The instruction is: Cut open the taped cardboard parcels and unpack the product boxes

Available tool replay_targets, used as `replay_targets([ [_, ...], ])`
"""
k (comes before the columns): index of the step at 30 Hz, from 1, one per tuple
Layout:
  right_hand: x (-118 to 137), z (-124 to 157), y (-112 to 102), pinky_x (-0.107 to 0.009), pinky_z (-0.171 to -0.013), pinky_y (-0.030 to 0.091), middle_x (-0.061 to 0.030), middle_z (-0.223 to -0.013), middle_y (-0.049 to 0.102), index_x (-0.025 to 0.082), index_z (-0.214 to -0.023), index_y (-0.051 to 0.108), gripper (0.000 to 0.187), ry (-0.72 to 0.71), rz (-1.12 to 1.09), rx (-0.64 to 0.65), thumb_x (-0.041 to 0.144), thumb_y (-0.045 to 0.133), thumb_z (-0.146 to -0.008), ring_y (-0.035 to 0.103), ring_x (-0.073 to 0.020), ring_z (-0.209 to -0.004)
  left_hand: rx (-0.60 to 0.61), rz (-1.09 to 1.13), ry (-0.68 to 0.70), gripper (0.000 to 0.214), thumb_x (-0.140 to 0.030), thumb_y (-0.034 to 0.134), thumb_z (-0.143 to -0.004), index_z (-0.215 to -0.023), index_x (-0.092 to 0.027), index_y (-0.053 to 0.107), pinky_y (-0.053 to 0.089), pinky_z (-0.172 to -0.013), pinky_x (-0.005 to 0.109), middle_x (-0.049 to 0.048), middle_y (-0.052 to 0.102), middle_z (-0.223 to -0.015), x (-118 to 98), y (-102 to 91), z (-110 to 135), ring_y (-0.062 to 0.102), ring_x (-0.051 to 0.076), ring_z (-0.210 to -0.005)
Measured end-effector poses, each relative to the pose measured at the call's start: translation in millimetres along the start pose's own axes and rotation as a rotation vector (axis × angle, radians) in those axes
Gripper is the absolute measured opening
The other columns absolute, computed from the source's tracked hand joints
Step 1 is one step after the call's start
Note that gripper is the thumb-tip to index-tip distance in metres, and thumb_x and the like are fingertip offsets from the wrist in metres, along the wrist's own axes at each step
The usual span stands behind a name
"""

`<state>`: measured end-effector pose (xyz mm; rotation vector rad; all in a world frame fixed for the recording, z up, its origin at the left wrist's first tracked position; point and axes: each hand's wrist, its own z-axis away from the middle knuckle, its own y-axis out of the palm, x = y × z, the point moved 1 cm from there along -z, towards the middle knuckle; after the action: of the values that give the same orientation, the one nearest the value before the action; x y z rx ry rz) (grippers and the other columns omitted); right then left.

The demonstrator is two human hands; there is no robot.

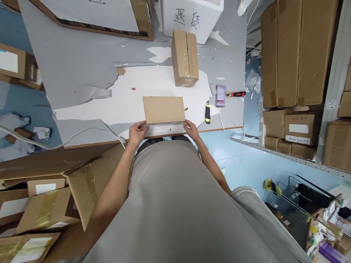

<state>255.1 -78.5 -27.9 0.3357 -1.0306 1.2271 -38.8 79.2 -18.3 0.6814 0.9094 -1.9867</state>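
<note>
A plain brown cardboard box [163, 110] lies on the worktable near its front edge, its smooth rectangular top facing up. Its depth cannot be told from above. At its near left corner is my left hand [138, 132], thumb and fingers bent together on the edge. My right hand [192, 130] grips the near right corner the same way. Farther back stands a taller taped carton [185, 58]. To the right of my right hand lies a yellow and black utility knife [207, 113]. A phone [220, 95] with a white cable and a red and black handled tool [236, 94] lie beyond it.
A white foam box [192, 16] with handwriting and a large carton [109, 31] stand at the table's back. An open carton full of boxes [90, 182] is at my left. Shelves with cartons [300, 126] stand right. A white cable [82, 132] crosses the left front edge.
</note>
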Motion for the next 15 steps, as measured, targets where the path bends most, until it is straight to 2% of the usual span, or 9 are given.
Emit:
replay_targets([
  [7, 45, -2, -13, -0.046, -0.113, 0.072, -0.0114, -0.121, 0.091, 0.024, -0.112, 0.087, 0.054, -0.200, 0.078, -0.166, 0.076, 0.082, -0.099, 0.086, -0.0299, -0.113, -0.171, 0.041, 0.244, 0.028, -0.033, 0.088, -0.093, -0.116, -0.017, 0.089, 0.071, -0.113, 0.044, 0.0108, 0.089, -0.120, -40, -14.1, 16, 0.086, 0.028, -0.113],
  [11, 63, -3, -12, -0.048, -0.115, 0.071, -0.0099, -0.117, 0.092, 0.025, -0.106, 0.087, 0.049, -0.147, 0.140, -0.133, 0.073, 0.079, -0.105, 0.086, -0.0311, -0.113, -0.177, 0.058, 0.200, 0.031, -0.040, 0.091, -0.096, -0.116, -0.017, 0.090, 0.071, -0.114, 0.047, 0.0114, 0.090, -0.118, -44, -19.0, 12, 0.086, 0.031, -0.113],
  [15, 64, -2, -3, -0.052, -0.116, 0.070, -0.0108, -0.115, 0.093, 0.024, -0.104, 0.085, 0.048, -0.070, 0.195, -0.128, 0.071, 0.076, -0.108, 0.086, -0.0328, -0.113, -0.164, 0.093, 0.134, 0.030, -0.038, 0.092, -0.094, -0.112, -0.014, 0.089, 0.069, -0.116, 0.050, 0.0138, 0.089, -0.116, -37, -13.9, 5, 0.086, 0.032, -0.111],
])
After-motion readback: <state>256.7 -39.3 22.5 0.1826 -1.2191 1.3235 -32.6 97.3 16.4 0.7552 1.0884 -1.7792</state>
